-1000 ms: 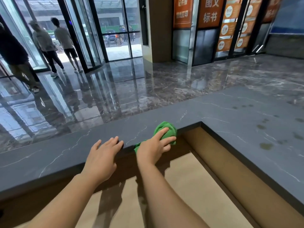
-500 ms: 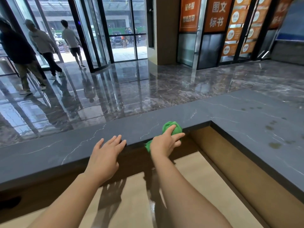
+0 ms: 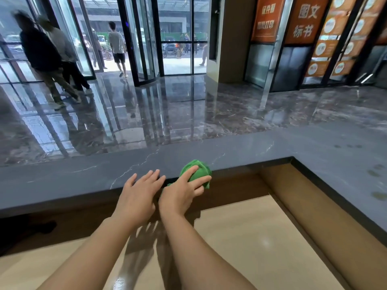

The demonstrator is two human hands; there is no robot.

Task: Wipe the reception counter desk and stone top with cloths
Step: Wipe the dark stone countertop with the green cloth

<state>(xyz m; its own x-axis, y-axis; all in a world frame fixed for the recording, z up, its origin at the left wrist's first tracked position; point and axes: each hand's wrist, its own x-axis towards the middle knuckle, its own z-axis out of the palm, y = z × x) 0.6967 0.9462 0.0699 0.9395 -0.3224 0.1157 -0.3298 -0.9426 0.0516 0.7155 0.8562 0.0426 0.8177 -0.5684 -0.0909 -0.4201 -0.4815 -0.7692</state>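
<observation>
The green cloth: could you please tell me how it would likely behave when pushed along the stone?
The green cloth is bunched into a wad in the right hand, so it is probably soft and floppy. It looks light and should slide easily on the smooth stone top.

matt grey veined stone top (image 3: 209, 151), soft green cloth (image 3: 198, 171), smooth pale wood desk (image 3: 261, 237), glossy marble floor (image 3: 188, 114)
</observation>
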